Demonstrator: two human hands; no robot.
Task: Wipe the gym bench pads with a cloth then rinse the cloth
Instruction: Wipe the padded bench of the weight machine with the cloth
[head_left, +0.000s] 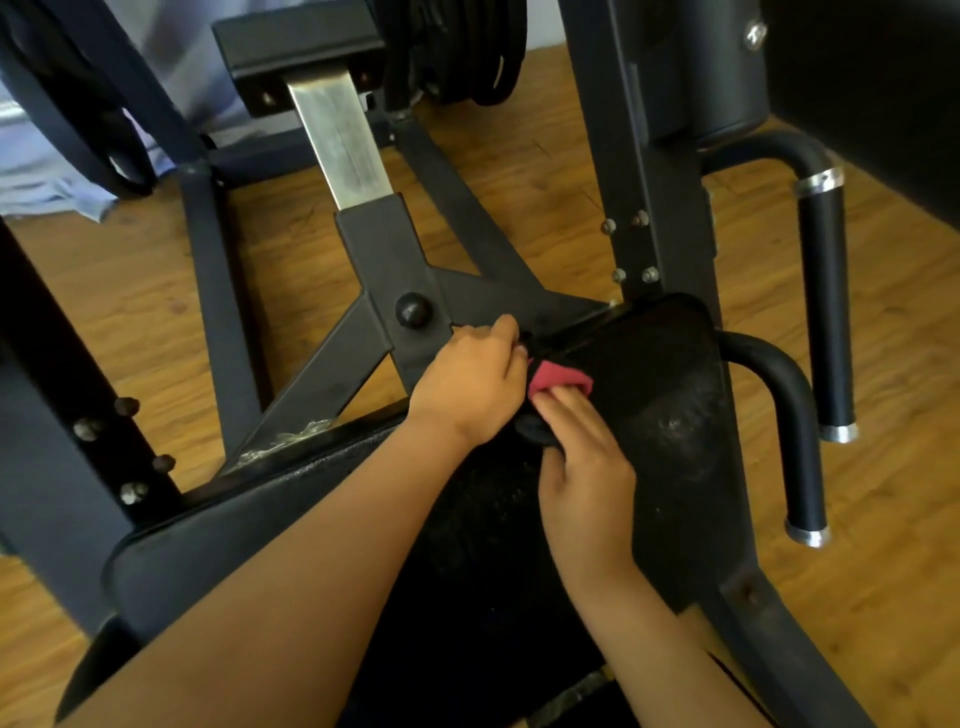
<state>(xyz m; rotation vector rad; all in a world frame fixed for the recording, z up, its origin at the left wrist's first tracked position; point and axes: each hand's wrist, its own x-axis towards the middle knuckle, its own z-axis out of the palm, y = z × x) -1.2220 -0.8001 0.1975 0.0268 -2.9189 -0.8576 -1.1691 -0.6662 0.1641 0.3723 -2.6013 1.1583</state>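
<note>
Looking down onto black seat pad (675, 415) of a gym machine. Gripping red cloth (562, 377) with both hands, close to pad's far edge, toward its far left corner. Curling left hand (470, 384) in on cloth's left side and pinching it there. Laying right hand (587, 467) over cloth's near side, bending fingers across the red fold and clamping a darker bunched part under the thumb. Pressing cloth flat against pad, touching it. Reaching in with both bare forearms from pad's near edge, across its textured top. Catching a dull sheen and worn grain on pad's right half.

Sitting on dark steel frame (384, 249), with round black knob (413, 310) just beyond left hand and silver post (340, 140) rising behind it. Showing pale scratches on the frame bar beside pad's left edge. Curving down off pad's right edge, two black handles (826, 312) with silver end caps. Running under everything, wood-plank floor (130, 312). Stacking up at the room's far side, black weight plates (457, 47). Bunching on floor at far left, pale blue fabric (47, 176).
</note>
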